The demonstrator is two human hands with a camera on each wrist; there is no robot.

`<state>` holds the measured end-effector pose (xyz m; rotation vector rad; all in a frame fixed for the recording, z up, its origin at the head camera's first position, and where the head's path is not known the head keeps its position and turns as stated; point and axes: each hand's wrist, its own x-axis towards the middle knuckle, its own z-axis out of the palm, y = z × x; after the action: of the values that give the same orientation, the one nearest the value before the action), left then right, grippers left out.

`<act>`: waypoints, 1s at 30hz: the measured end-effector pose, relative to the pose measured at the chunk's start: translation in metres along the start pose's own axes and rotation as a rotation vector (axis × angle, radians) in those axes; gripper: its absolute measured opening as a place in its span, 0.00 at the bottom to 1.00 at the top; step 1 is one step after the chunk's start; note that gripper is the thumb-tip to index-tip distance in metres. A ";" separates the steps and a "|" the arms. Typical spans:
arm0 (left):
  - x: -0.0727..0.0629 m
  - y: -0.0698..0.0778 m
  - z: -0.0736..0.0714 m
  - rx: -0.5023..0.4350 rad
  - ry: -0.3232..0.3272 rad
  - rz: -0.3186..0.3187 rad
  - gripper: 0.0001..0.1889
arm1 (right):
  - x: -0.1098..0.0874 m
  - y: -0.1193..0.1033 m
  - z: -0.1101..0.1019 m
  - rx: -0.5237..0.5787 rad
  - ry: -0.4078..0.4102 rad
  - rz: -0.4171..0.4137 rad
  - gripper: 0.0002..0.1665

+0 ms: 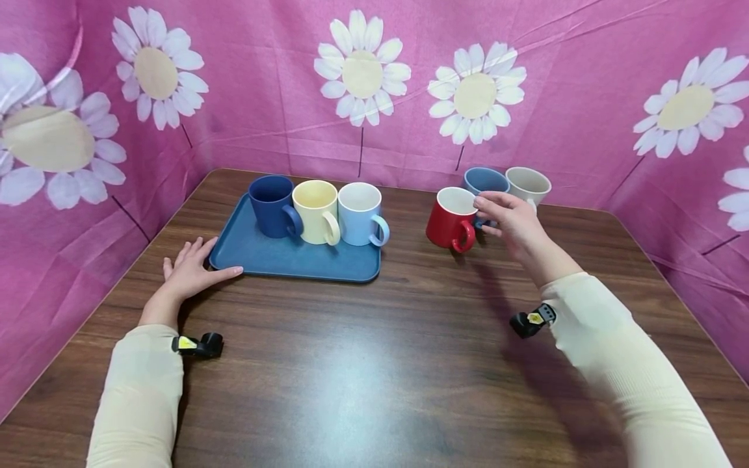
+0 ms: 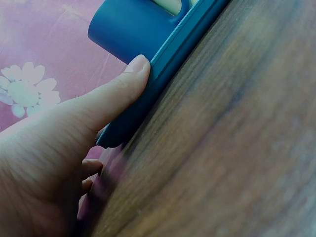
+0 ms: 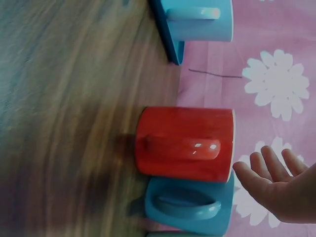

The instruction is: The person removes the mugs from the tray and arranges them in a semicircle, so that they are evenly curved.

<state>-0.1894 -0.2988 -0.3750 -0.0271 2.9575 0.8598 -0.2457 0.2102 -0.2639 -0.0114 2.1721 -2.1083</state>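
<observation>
My left hand rests at the left front corner of the blue tray. Its thumb lies along the tray's front rim, and the other fingers spread past the left side. On the tray, a dark blue mug, a yellow mug and a light blue mug stand upright in a row. Over on the right, my right hand hovers beside the red mug, fingertips right at its white rim. In the right wrist view, those fingers are spread and relaxed, with the red mug's handle facing the camera.
Behind the red mug stand a grey-blue mug and an off-white mug, partly hidden by my right hand. A pink cloth with white flowers hangs along the back and sides of the wooden table.
</observation>
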 end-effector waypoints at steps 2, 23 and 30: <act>0.000 0.000 0.000 0.000 -0.001 0.000 0.50 | 0.002 -0.003 0.005 -0.043 0.006 0.005 0.29; -0.002 -0.001 0.000 0.003 -0.004 -0.011 0.50 | 0.015 0.000 0.064 0.006 -0.087 0.020 0.28; -0.002 -0.001 0.000 0.001 -0.007 -0.009 0.50 | 0.018 0.012 0.081 -0.049 -0.110 -0.012 0.28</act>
<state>-0.1874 -0.2993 -0.3755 -0.0367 2.9489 0.8555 -0.2561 0.1281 -0.2799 -0.1416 2.1642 -2.0099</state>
